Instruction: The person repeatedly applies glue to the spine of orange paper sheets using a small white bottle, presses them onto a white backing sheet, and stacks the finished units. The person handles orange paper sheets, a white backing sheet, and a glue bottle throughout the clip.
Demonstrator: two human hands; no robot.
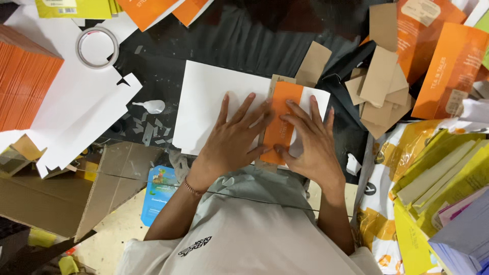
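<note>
A narrow orange card piece [281, 102] lies on a white sheet [209, 97] in the middle of the dark work surface, with a brown cardboard strip under its edge. My left hand [232, 142] lies flat on the white sheet, fingers spread, fingertips touching the orange piece's left edge. My right hand [311, 145] presses flat on the orange piece from the right, fingers apart. Neither hand grips anything.
A roll of clear tape [97, 47] lies on white paper at the upper left beside a stack of orange cards [23, 86]. Brown cardboard scraps [379, 86] and orange packets [443, 66] are at the upper right. Yellow-green flat boxes [443, 173] pile at the right.
</note>
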